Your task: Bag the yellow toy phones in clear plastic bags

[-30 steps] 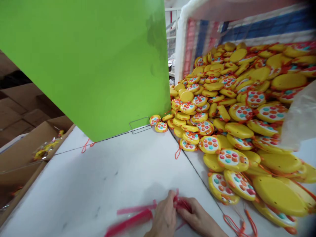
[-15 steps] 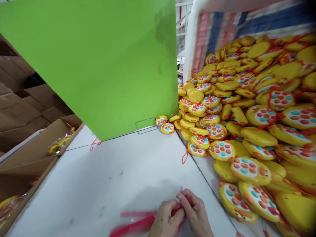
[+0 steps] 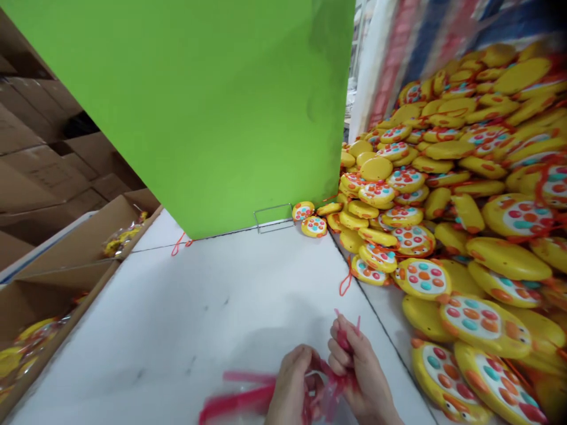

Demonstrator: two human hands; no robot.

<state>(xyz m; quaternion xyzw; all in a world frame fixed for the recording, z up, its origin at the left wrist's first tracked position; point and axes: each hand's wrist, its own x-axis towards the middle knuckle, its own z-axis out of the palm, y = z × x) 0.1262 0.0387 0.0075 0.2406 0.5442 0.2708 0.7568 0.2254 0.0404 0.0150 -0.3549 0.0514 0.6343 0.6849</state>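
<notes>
My right hand (image 3: 367, 370) is closed in a fist round pink plastic strip (image 3: 333, 396), with thin ends sticking out above the fingers and a translucent length hanging below. Just to its left, my left hand (image 3: 290, 383) has curled fingers gripping the same pink plastic; its grip is partly hidden. More pink plastic, in two bands (image 3: 239, 402), runs left from beneath my left hand across the white tabletop (image 3: 177, 319). The nearer band is blurred.
A heap of yellow duck-shaped toys (image 3: 425, 277) with coloured buttons fills the right side. A green panel (image 3: 212, 118) stands behind the table, with a wire frame (image 3: 273, 218) at its foot. Cardboard boxes (image 3: 71, 236) at left hold bagged toys. An orange cord loop (image 3: 345, 283) lies near the heap.
My hands have moved apart from being pressed together; the right has risen slightly, closing into a fist round the pink plastic. The view has shifted a little left.
</notes>
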